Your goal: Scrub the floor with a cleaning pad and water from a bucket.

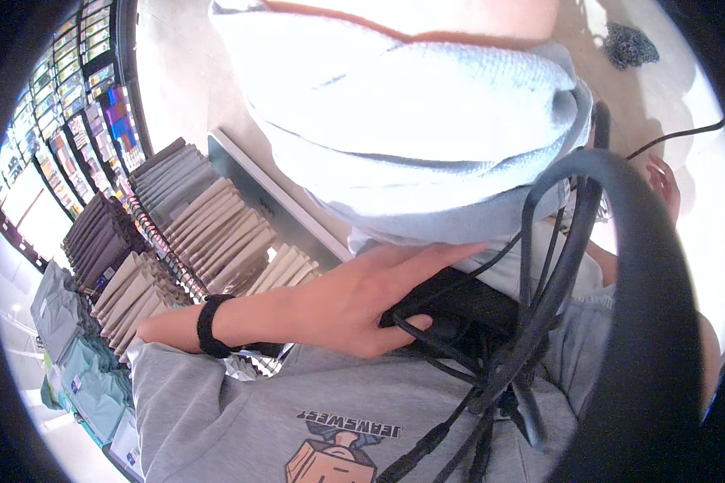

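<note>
From the left, my left hand (362, 296) with a black wristband reaches across my grey printed shirt (248, 410). Its fingers and thumb close round a black object (477, 302), partly hidden by the palm, at waist height. Several black cables (519, 362) hang in loops beside it, and a thick, blurred one crosses close to the camera. Beyond the hand is a large pale, overexposed knitted garment (411, 121); a skin-coloured area borders its upper edge. At the far right, my right hand (664, 187) shows with its fingers apart, holding nothing visible; the thick cable partly hides that arm.
Left of me are stacks of folded beige (217, 232), grey (178, 175) and dark (103, 241) cloth, with teal packages (96, 386) lower down. A white-edged board (284, 196) stands beside them. Shelves of small packages (84, 90) rise at the upper left. A dark fuzzy thing (631, 45) lies on the floor.
</note>
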The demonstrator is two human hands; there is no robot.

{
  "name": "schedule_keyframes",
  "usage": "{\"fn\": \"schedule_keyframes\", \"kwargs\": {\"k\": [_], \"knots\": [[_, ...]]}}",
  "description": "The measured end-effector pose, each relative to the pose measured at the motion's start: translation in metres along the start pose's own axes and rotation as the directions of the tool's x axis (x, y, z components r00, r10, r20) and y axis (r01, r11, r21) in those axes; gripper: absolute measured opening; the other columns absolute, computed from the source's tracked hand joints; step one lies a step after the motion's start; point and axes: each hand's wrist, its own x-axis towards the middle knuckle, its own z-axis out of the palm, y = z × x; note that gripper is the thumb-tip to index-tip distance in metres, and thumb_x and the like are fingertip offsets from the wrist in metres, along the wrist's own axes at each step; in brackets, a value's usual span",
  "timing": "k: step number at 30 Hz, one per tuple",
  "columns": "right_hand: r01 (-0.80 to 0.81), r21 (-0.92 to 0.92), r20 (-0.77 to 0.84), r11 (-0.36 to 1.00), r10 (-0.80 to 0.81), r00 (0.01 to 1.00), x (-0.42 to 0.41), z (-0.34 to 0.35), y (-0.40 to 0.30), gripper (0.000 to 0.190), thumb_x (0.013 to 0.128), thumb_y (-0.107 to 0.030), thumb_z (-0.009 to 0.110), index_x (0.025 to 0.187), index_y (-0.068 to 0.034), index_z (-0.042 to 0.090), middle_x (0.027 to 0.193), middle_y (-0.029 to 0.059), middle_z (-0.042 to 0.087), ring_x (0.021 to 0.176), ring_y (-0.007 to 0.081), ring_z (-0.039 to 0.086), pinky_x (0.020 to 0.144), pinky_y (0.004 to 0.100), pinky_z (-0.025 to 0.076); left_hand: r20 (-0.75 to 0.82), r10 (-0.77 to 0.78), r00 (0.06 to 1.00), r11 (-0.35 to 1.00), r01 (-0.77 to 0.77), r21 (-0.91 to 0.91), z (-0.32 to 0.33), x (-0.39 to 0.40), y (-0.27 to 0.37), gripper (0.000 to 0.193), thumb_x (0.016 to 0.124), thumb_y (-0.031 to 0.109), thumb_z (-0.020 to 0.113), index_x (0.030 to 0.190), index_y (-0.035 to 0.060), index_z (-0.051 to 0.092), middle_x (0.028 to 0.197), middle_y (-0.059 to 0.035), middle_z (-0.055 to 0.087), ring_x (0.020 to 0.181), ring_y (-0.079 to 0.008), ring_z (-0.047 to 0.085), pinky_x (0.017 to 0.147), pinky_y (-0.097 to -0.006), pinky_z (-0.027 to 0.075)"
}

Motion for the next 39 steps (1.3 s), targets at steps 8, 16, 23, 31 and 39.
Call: {"fn": "schedule_keyframes", "kwargs": {"k": [8, 16, 23, 31, 39], "knots": [[-0.054, -0.085, 0.033, 0.995, 0.057, 0.998, 0.005, 0.004, -0.017, 0.030, 0.100, -0.013, 0.049, 0.127, -0.004, 0.057, 0.124, 0.0063, 0.062, 0.110, 0.0141, 0.058, 0.096, 0.0280, 0.043, 0.129, 0.065, 0.990, 0.998, -0.062, -0.029, -0.012, 0.009, -0.007, 0.077, 0.083, 0.014, 0.063, 0.146, -0.0011, 0.023, 0.129, -0.0280, 0.048, 0.111, -0.0447, 0.053, 0.094, -0.0459, 0.044], [0.046, -0.049, 0.070, 0.998, -0.043, 0.997, 0.009, 0.005, -0.019, 0.029, 0.099, -0.013, 0.051, 0.126, -0.005, 0.058, 0.122, 0.0058, 0.063, 0.109, 0.0126, 0.056, 0.094, 0.0268, 0.043, 0.200, 0.069, 0.977, 0.996, -0.080, 0.046, -0.014, 0.015, -0.006, 0.067, 0.080, 0.014, 0.067, 0.139, 0.0038, 0.037, 0.135, -0.0261, 0.043, 0.118, -0.0449, 0.049, 0.097, -0.0466, 0.044], [0.069, -0.071, 0.030, 0.995, -0.067, 0.997, 0.013, -0.002, -0.005, 0.029, 0.099, -0.014, 0.051, 0.126, -0.005, 0.059, 0.122, 0.0061, 0.062, 0.110, 0.0137, 0.057, 0.094, 0.0285, 0.044, 0.474, 0.260, 0.842, 0.899, -0.390, 0.199, -0.016, 0.033, 0.005, 0.037, 0.071, 0.012, 0.067, 0.107, 0.0059, 0.063, 0.127, -0.0184, 0.046, 0.119, -0.0325, 0.043, 0.100, -0.0426, 0.041], [0.022, -0.076, 0.000, 0.997, -0.022, 1.000, 0.005, -0.007, 0.006, 0.030, 0.099, -0.014, 0.051, 0.127, -0.006, 0.058, 0.122, 0.0066, 0.063, 0.110, 0.0153, 0.059, 0.095, 0.0297, 0.045, 0.622, 0.268, 0.735, 0.908, -0.408, 0.091, -0.023, 0.068, 0.010, 0.030, 0.066, 0.019, 0.068, 0.091, 0.0033, 0.069, 0.113, -0.0181, 0.049, 0.110, -0.0328, 0.045, 0.091, -0.0401, 0.042], [-0.017, -0.051, 0.037, 0.999, 0.019, 0.999, -0.003, -0.001, 0.017, 0.030, 0.099, -0.014, 0.052, 0.127, -0.005, 0.058, 0.124, 0.0058, 0.062, 0.111, 0.0152, 0.058, 0.095, 0.0293, 0.044, 0.513, 0.244, 0.823, 0.904, -0.385, 0.187, -0.019, 0.055, 0.007, 0.031, 0.067, 0.020, 0.070, 0.088, -0.0016, 0.064, 0.111, -0.0193, 0.048, 0.112, -0.0342, 0.043, 0.093, -0.0424, 0.042]]}}
